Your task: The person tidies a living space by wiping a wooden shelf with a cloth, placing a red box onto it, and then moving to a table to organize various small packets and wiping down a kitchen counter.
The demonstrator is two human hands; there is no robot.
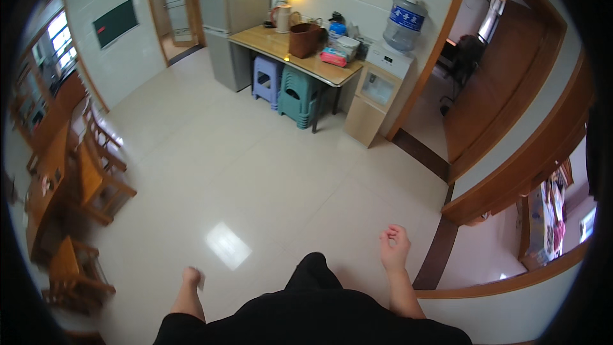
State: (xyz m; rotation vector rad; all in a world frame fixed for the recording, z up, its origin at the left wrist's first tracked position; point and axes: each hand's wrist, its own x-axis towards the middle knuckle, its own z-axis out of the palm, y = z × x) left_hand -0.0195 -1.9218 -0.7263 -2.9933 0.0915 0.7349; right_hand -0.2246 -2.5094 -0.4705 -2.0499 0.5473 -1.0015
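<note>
My left hand [192,276] hangs low at the left of my body, over the pale tiled floor; it is blurred, and a small pale thing seems to be at its edge, too unclear to name. To the right of my body, my right hand [394,245] is raised over the floor with its fingers curled and nothing seen in it. Ahead stands a wooden-topped table [261,42] with a brown bin-like container [305,40], a kettle [283,18], a pink-and-white soft pack [334,57] and a white tub [347,45].
Stacked green stools [295,93] and purple stools [266,79] stand under the table. A grey refrigerator [239,19] is beside it; a water dispenser [378,91] is at its right. Wooden chairs [98,182] line the left. Doorways open at right, one with a brown door [503,72].
</note>
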